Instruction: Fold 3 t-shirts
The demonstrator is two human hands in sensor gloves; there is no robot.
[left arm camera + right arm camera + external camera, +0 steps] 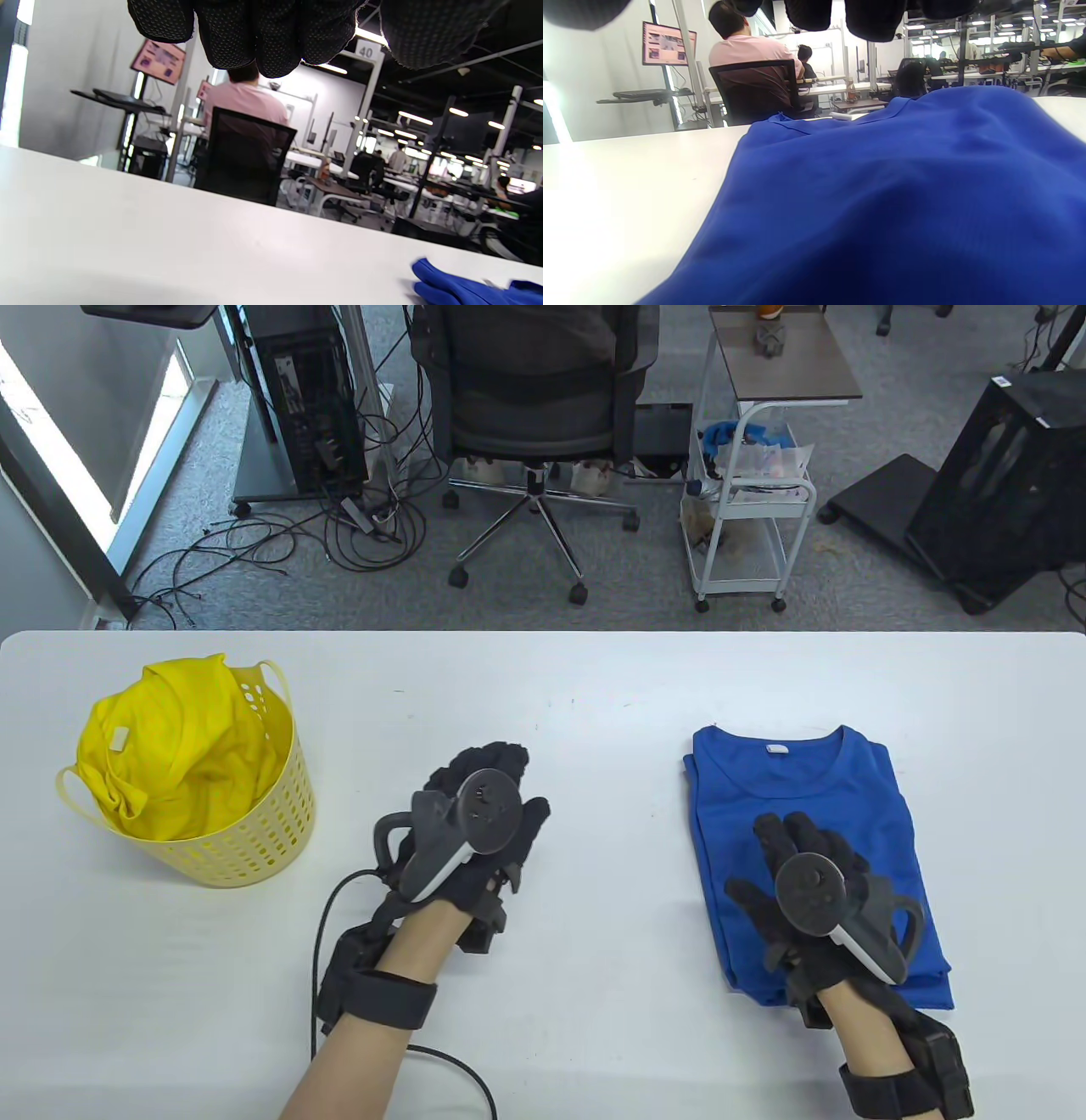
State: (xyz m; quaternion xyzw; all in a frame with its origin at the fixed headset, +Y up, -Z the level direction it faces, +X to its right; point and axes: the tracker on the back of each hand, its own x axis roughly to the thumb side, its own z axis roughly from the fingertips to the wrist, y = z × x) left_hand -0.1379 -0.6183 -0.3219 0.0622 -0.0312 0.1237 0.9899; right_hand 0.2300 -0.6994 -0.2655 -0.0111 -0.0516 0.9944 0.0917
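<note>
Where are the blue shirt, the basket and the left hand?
blue shirt (857, 789): table view, on its chest.
basket (263, 836): table view, on its wall.
left hand (475, 823): table view, on its tracker.

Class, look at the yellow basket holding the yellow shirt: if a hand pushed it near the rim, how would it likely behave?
The yellow basket is perforated plastic, so probably light; it would likely slide on the smooth white table. It narrows toward its base, and the crumpled yellow shirt is heaped to the rim, so a high push might tip it. The shirt itself looks floppy.
</note>
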